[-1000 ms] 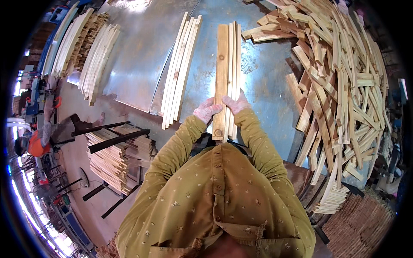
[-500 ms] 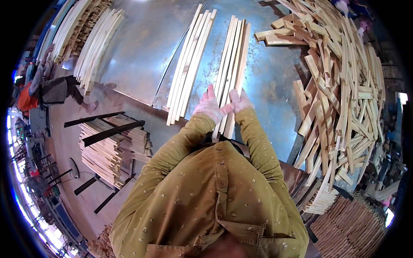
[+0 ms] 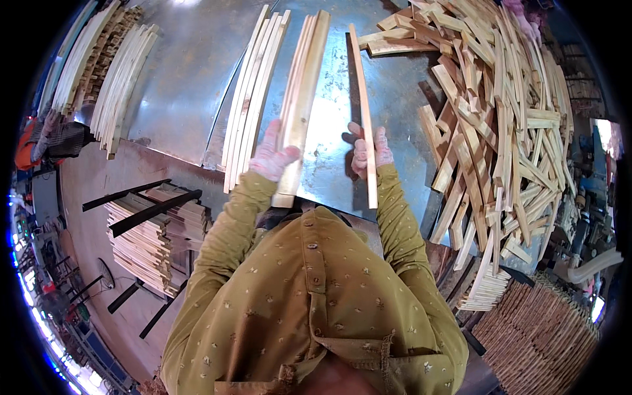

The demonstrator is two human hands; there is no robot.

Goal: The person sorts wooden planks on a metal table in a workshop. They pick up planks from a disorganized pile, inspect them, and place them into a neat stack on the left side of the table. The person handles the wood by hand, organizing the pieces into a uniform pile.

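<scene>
Some lined up, plenty apparently left loose!
On the metal desk (image 3: pixel 401 92), a great jumbled pile (image 3: pixel 520 145) is left unaligned at right. At centre-left, a row of strips (image 3: pixel 253 99) is laid side by side, seemingly done. Just beside it, a narrower bundle (image 3: pixel 303 99) is met by the left hand (image 3: pixel 268 161), fingers stretched along its left side, thumb across — how firmly it is gripped cannot be told. And a single strip (image 3: pixel 362 99) — seemingly raised off the desk — is clasped in the right hand's (image 3: pixel 384 155) closed fingers.
</scene>
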